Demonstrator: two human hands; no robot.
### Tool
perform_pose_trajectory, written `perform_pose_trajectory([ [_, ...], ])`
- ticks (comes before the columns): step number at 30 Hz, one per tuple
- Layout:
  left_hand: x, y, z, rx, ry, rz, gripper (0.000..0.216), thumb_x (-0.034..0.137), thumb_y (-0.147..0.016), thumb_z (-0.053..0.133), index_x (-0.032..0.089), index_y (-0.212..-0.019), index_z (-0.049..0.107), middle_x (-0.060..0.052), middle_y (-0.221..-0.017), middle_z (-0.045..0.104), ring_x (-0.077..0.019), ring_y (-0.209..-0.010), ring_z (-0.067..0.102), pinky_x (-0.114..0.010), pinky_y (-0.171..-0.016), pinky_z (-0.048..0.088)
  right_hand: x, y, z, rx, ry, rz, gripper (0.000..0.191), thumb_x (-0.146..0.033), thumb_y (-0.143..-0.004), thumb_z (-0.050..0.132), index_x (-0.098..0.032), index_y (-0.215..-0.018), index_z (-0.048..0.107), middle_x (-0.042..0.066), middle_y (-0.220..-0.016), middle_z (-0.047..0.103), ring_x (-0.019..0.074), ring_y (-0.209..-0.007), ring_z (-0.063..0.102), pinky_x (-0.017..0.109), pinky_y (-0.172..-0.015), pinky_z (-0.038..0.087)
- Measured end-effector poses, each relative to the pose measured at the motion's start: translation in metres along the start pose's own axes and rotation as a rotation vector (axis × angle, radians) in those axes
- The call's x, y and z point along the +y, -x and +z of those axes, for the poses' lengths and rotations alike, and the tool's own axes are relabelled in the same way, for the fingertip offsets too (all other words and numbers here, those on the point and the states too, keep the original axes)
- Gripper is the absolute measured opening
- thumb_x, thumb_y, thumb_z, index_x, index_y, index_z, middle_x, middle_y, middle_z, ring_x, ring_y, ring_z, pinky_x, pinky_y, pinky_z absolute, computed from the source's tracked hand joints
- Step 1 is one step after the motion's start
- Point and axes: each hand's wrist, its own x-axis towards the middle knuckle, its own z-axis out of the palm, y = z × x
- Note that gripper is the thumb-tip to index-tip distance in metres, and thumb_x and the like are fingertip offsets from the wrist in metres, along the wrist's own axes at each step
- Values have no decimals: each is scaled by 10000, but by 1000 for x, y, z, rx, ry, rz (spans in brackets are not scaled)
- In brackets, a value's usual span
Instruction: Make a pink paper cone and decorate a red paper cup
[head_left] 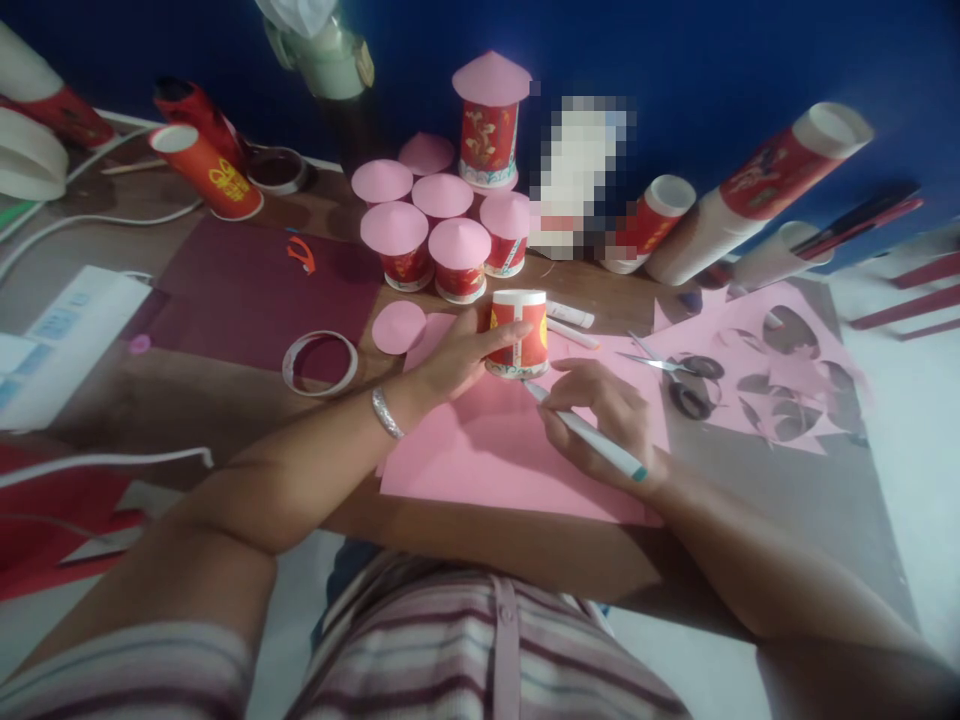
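Observation:
My left hand (pixel 466 358) is wrapped round a short red paper cylinder (pixel 531 338) with a white rim, a white strip down its side and a drawn wavy pattern along its base. In my right hand (pixel 604 410) is a white marker pen (pixel 600 445) with a green end, its tip close to the cylinder's lower edge; whether it touches, I cannot tell. Beneath both hands lies pink paper (pixel 450 465). A pink paper disc (pixel 399 328) sits left of the cylinder. Behind stand several small red cylinders topped with pink cones (pixel 459 245), one of them raised above the others (pixel 491 135).
Scissors (pixel 686 370) lie open beside cut pink scraps (pixel 787 340) on the right. A tape roll (pixel 320 363) and a dark red sheet (pixel 262 290) are at left, with an orange clip-like item (pixel 301 254). Tall tubes (pixel 757 195) stand back right; a white cable (pixel 105 215) crosses the left.

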Motion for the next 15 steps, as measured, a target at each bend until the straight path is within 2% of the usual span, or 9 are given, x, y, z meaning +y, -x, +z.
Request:
perform_pose_trajectory([
  [3,-1,-1,-1,-7,-10,1,366,386,-798,842,197,-1036,638,-13,-932,668,-158,-866,659,-291,-778,556,1,0,1,15,4,-27,213,-57,-847,694,-238,-921,610,-17,-723,703,174,-676,695,445,-853,668],
  [15,-6,-2,-6,11,-25,-38,409,393,-763,879,197,-1032,641,-8,-915,662,-150,-836,641,-278,-748,537,-1,-2,0,-2,57,-11,216,-60,-857,663,-253,-922,592,-7,-754,696,180,-690,697,378,-711,641],
])
